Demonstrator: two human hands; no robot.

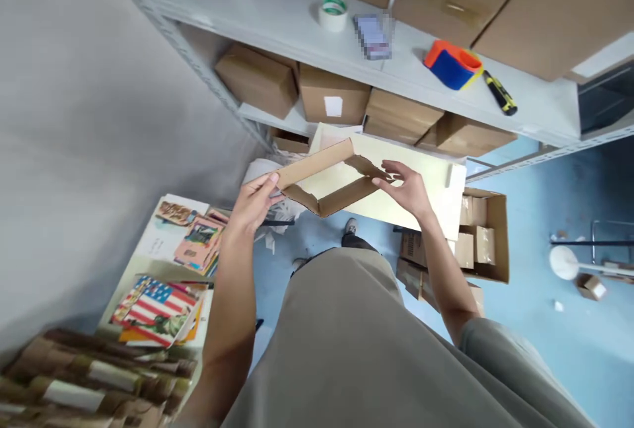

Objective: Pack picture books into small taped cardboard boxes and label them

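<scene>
I hold a shallow brown cardboard box (317, 165), opened into a diamond-shaped frame, above a pale board (436, 183). My left hand (255, 200) grips the box's left corner. The fingers of my right hand (403, 187) press on its right side, where the flaps fold inward. Through the open frame the pale board shows.
A grey metal shelf (277, 18) carries a tape roll (332, 12), an orange and blue tape dispenser (452, 65), a yellow-black knife (500, 93) and cardboard boxes. Picture cards (158, 306) lie at the lower left. An open carton (483, 233) stands on the blue floor.
</scene>
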